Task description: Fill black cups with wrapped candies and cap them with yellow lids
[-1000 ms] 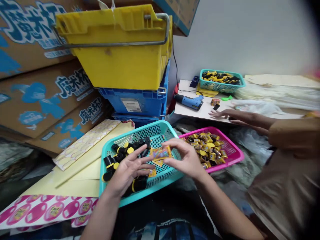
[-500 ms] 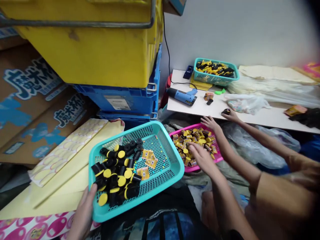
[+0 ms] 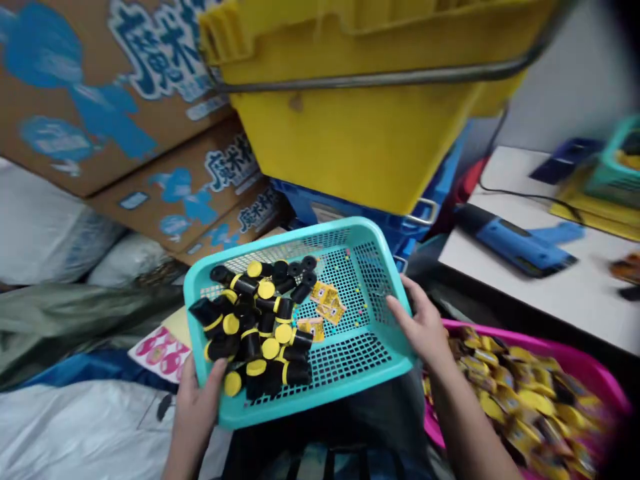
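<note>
A turquoise plastic basket (image 3: pixel 345 370) is held up in front of me, slightly tilted. My left hand (image 3: pixel 197 397) grips its near left corner, thumb over the rim. At the right end, my right hand (image 3: pixel 423 327) clasps the rim with the thumb inside. Several black cylinders with yellow caps (image 3: pixel 270 348) fill the basket's left half. Black round pieces (image 3: pixel 303 267) lie at the back of the pile. Beside them are a few yellow printed labels (image 3: pixel 327 300), and tiny coloured beads dot the mesh floor.
A pink basket (image 3: pixel 540 343) of yellow wrapped pieces stands at the lower right. A blue heat gun (image 3: pixel 520 240) lies on a white table (image 3: pixel 505 177). Yellow (image 3: pixel 350 133) and blue crates are stacked ahead; cardboard boxes (image 3: pixel 165 127) and white sacks (image 3: pixel 55 220) are at left.
My view has swung left. My right hand has come from over the pink basket to the turquoise basket's right rim. The other person's arms have left view. My left hand keeps its hold.
</note>
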A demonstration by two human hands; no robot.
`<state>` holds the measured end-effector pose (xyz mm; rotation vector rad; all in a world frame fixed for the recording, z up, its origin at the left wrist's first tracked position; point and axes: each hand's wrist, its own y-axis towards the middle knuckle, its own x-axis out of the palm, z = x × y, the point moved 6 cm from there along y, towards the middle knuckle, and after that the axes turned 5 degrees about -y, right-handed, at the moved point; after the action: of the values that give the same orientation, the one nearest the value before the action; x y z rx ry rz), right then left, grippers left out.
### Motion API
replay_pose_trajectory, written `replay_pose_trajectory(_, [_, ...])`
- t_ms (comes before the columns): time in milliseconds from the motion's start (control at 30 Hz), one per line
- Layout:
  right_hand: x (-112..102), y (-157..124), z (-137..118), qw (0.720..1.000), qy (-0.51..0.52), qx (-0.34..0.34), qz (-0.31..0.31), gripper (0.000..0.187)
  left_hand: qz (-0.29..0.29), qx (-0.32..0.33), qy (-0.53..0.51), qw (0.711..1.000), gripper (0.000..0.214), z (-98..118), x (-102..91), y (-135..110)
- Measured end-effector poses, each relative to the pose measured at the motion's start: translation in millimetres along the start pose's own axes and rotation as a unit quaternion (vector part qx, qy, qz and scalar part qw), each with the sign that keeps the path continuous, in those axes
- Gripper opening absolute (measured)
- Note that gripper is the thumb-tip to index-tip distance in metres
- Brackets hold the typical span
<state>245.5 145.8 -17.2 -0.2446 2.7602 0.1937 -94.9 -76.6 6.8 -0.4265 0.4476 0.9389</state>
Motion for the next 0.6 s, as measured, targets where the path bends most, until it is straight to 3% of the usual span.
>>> replay_pose_trajectory(133, [43.2,3.5,15.5,0.998,-0.021,0.033,-0.039,0.052,-0.006,-0.003,0.012,1.0,0.057,0.3,-21.4,21.5])
replay_pose_trajectory(233, [56.9,-0.7,10.8,0.994,-0.094,0.022,-0.056,0.05,-0.025,0.0,0.009,1.0,0.052,-14.8,-25.2,28.9])
replay_pose_trajectory(333, [58.1,-9.8,-11.6,0.973,-0.226,-0.041,0.01,0.05,-0.04,-0.008,0.014,0.999,0.046,-38.4,-21.8,28.0])
replay_pose_trajectory(400, [67.6,-19.9,-34.5,0.946,-0.304,-0.109,0.039,0.04,-0.051,-0.013,0.01,0.999,0.044,-51.3,-18.4,25.4])
replay_pose_trajectory(433, [79.5,-24.7,-43.8,0.935,-0.328,-0.135,0.009,0.031,-0.056,-0.013,0.007,0.998,0.043,-55.8,-17.4,23.9])
replay_pose_trajectory(500, [113.6,-33.1,-49.5,0.913,-0.367,-0.125,-0.127,0.021,-0.066,-0.018,0.004,0.998,0.045,-62.5,-17.2,20.2])
replay_pose_trajectory(567, [143.8,-38.7,-42.4,0.879,-0.414,-0.05,-0.233,0.021,-0.081,-0.033,0.01,0.996,0.048,-68.9,-18.1,15.8])
replay_pose_trajectory(600, [154.3,-39.1,-37.6,0.864,-0.438,-0.011,-0.249,0.02,-0.092,-0.04,0.015,0.995,0.049,-72.5,-18.3,13.6])
